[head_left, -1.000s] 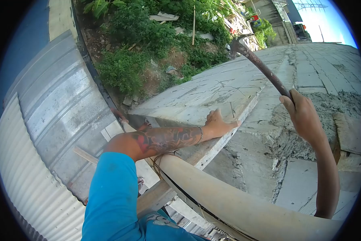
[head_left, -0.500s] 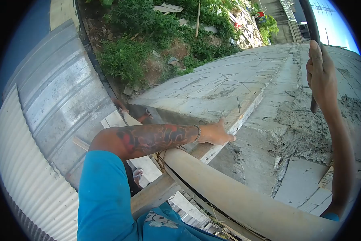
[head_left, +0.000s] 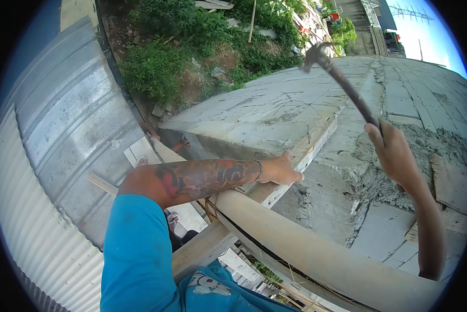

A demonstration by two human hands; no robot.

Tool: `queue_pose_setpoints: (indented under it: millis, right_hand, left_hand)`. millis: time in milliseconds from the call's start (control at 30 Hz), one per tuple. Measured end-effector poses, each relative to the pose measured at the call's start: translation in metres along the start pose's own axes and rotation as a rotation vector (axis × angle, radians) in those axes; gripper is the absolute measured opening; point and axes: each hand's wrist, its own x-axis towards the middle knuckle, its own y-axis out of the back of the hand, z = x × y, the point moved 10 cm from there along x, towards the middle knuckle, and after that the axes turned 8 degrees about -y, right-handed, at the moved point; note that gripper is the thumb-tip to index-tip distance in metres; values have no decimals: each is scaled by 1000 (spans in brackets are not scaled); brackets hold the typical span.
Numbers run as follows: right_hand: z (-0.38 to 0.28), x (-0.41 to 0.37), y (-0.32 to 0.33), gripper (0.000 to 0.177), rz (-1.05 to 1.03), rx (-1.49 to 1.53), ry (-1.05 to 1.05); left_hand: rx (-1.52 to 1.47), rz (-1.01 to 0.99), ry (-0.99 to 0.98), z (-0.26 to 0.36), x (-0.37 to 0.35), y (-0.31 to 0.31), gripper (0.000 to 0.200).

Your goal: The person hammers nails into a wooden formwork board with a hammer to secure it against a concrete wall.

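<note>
My right hand (head_left: pixel 396 156) is wrapped round the lower handle of a claw hammer (head_left: pixel 352 92), its head raised above the concrete at the upper middle. My left hand (head_left: pixel 281 169) grips a wooden beam (head_left: pixel 319 139), thumb and fingers over its edges. Past the left fingers, a nail (head_left: pixel 308 136) stands upright from the beam near its far end. The beam runs back under my left forearm towards my body.
A thick pale pole (head_left: pixel 306 242) crosses in front of me, over the beam. Rough concrete wall (head_left: pixel 264 109) spreads ahead and right. Metal roofing (head_left: pixel 77 109) lies left, with boards (head_left: pixel 140 151) beside it. Another person's hand (head_left: pixel 183 144) shows below, near the wall.
My right hand has come lower and to the left. The hammer has tipped from upright to slanting left, bringing its head into view. My left hand stays on the beam.
</note>
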Motion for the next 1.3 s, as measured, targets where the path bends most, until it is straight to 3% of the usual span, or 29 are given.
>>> queue_pose_setpoints:
  millis: [33, 133, 200, 233, 267, 367, 433, 533, 633, 700, 733, 800, 867, 967, 1000, 1100, 1200, 1300]
  right_hand:
    - [13, -14, -48, 42, -394, -448, 9]
    - [-20, 12, 11, 43, -266, -382, 42]
    - [-36, 25, 84, 46, 268, -89, 37]
    - [-35, 32, 115, 45, 325, 197, -68]
    - [-16, 48, 138, 42, 359, 430, 45]
    - [-18, 13, 97, 41, 510, 570, 91]
    - [-10, -9, -8, 41, -109, -248, 109]
    - [-9, 8, 13, 45, -259, -406, 9]
    - [-22, 26, 123, 41, 362, 259, -135]
    - [-24, 26, 167, 36, 639, 468, 49]
    - [-26, 20, 164, 36, 678, 513, 140]
    - [-25, 8, 149, 38, 680, 459, 187]
    - [-17, -7, 119, 41, 567, 269, 79]
    - [-8, -15, 45, 42, -7, -38, -70]
    - [-4, -17, 26, 32, -174, -95, -94]
    - [-5, -10, 19, 39, -93, -145, -16]
    - [0, 15, 64, 39, 157, 193, -97]
    - [-5, 29, 74, 39, 362, 374, -23]
  left_hand:
    - [-3, -9, 9, 0, -2, -4, 96]
    - [33, 20, -20, 6, 2, 15, 97]
    - [0, -33, 24, 5, -8, 6, 98]
    - [-6, -35, 20, 4, -7, 4, 98]
    - [-5, -27, 14, 3, -6, 7, 97]
    - [3, 2, -4, 0, 1, 7, 97]
    - [-42, 12, 5, -2, -3, 5, 97]
    - [-52, 26, -9, 14, -3, 25, 96]
    - [-13, 3, 9, 2, -2, 5, 96]
    - [-19, -35, 6, 2, -5, 3, 96]
    - [-18, -30, 2, 2, -7, 2, 96]
    - [-3, -12, -22, 5, -4, 5, 97]
    - [-3, -31, -4, 4, -4, 0, 97]
    - [6, -34, 3, 4, -5, 4, 98]
    - [5, -39, 1, 3, -5, 3, 98]
    - [25, -14, -34, 8, -9, 7, 97]
    - [25, -51, 8, 3, -4, 2, 98]
    - [34, -36, 3, 0, 0, 2, 98]
